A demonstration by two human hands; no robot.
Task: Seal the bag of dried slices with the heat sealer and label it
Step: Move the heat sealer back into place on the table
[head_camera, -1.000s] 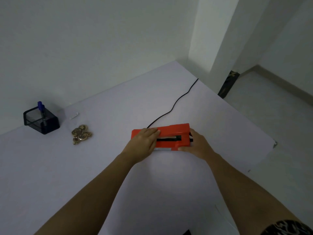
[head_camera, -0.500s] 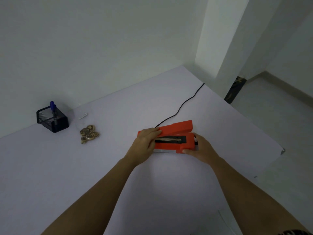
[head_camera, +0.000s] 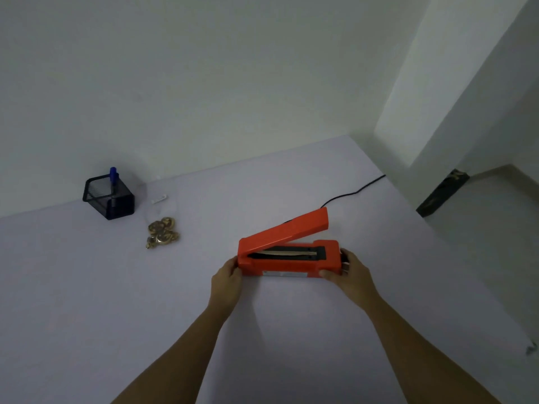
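Observation:
An orange heat sealer (head_camera: 288, 262) sits on the white table (head_camera: 87, 287), its lid raised at an angle so the sealing strip shows. My left hand (head_camera: 229, 282) holds the sealer's left end, and my right hand (head_camera: 350, 275) grips its right end with the thumb on the front edge. A clear bag of dried golden slices (head_camera: 162, 233) lies flat to the left, apart from both hands. A small white label (head_camera: 159, 198) lies just behind the bag. A blue marker (head_camera: 113, 177) stands in a black mesh holder (head_camera: 109, 196) at the far left.
The sealer's black cord (head_camera: 353, 192) runs back over the table's far right edge. White walls close the table at the back. At the right the table ends above a pale floor, where a dark object (head_camera: 443, 192) leans by the wall.
My left hand has come off the lid and now holds the sealer's left end. The lid has sprung up. The sealer has shifted slightly on the table.

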